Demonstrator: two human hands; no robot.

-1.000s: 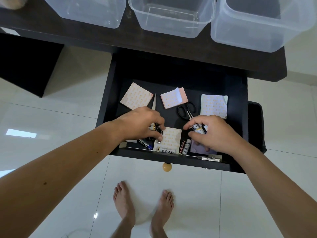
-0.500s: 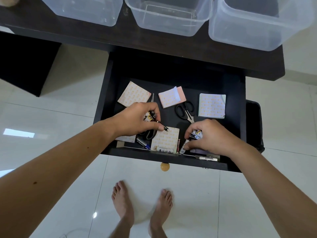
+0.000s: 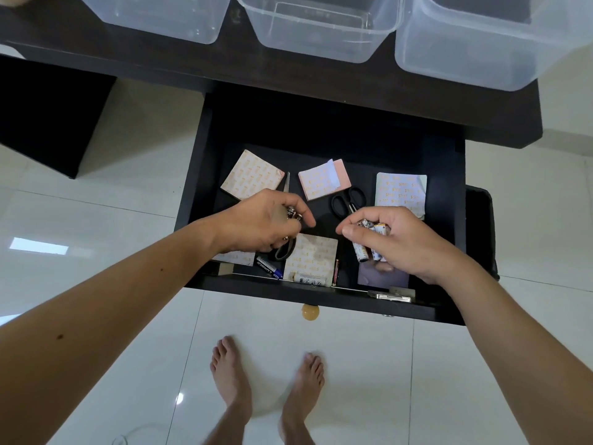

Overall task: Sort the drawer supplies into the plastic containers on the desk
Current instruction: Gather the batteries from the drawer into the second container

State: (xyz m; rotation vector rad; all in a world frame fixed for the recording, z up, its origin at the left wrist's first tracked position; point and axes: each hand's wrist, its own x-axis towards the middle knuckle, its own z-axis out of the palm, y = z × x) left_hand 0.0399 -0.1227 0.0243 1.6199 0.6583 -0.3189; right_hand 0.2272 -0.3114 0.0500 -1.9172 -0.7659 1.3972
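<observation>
White batteries (image 3: 369, 242) stand near-to-far, bunched in the right hand's (image 3: 396, 242) curled grip; left hand (image 3: 263, 224) pinches dark batteries (image 3: 292, 213).

Black drawer (image 3: 205, 155), clear containers (image 3: 321, 33), black-handled scissors (image 3: 348, 200), peach patterned pads (image 3: 250, 175)

Three plastic containers (image 3: 324, 30) are set in a row on the bench (image 3: 128, 62), far of the open drawer (image 3: 449, 220). Within it, notepads (image 3: 252, 175) lie far, scissors (image 3: 348, 200) between them, batteries (image 3: 269, 267) near
</observation>
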